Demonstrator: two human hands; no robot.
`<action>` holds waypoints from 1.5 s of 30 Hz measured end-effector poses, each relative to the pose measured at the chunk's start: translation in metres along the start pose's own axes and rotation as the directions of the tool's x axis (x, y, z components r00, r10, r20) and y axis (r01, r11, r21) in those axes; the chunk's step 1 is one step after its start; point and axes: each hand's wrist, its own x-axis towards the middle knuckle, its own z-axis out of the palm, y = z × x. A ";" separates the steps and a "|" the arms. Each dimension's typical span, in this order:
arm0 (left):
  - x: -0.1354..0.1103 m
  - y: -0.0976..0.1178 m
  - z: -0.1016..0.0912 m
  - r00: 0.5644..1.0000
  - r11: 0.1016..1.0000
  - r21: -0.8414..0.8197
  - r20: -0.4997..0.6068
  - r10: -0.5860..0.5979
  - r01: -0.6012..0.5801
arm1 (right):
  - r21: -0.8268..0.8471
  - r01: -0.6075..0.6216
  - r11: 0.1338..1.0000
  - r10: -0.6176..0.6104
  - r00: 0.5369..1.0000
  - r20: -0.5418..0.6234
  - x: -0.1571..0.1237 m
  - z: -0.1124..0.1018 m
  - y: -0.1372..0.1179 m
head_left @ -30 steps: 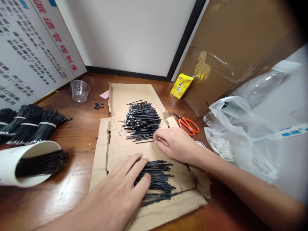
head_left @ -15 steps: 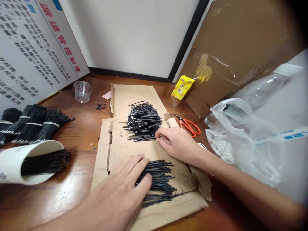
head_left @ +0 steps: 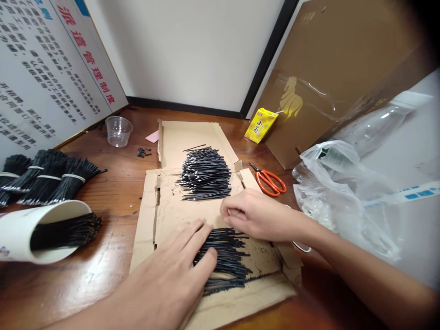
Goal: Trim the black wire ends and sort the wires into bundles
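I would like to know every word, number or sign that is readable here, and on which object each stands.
"派遣管理制度", in red: the white notice board at left; its smaller text is mostly too blurred.
"小": the yellow drink carton; the next character is unclear.
Gold horse emblem, no readable word: the brown box; its faint top lettering is unreadable.
Blue marks, unreadable: the pale strip at right.
No clear numbers.

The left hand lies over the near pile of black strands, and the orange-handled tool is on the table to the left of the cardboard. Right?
Not quite: the head view shows the orange-handled tool to the right of the cardboard. The left hand does lie over the near pile.
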 end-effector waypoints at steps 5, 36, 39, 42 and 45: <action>0.001 0.000 -0.003 1.000 1.000 0.008 -0.010 0.010 -0.010 | -0.056 -0.093 0.994 0.075 0.959 -0.273 0.008 0.011 0.014; 0.006 0.000 -0.001 0.997 0.998 0.036 -0.069 0.047 -0.044 | -0.114 -0.075 0.991 0.036 0.949 -0.312 0.012 0.018 0.022; 0.007 0.000 -0.002 0.996 0.998 0.039 -0.069 0.050 -0.047 | -0.181 -0.098 0.979 0.042 0.956 -0.291 0.011 0.019 0.022; 0.008 0.001 -0.004 0.997 0.998 0.044 -0.058 0.046 -0.044 | -0.246 -0.121 0.962 0.057 0.965 -0.254 0.010 0.018 0.019; 0.007 0.001 -0.004 0.998 0.999 0.032 -0.047 0.034 -0.033 | -0.293 -0.143 0.945 0.069 0.966 -0.248 0.008 0.017 0.016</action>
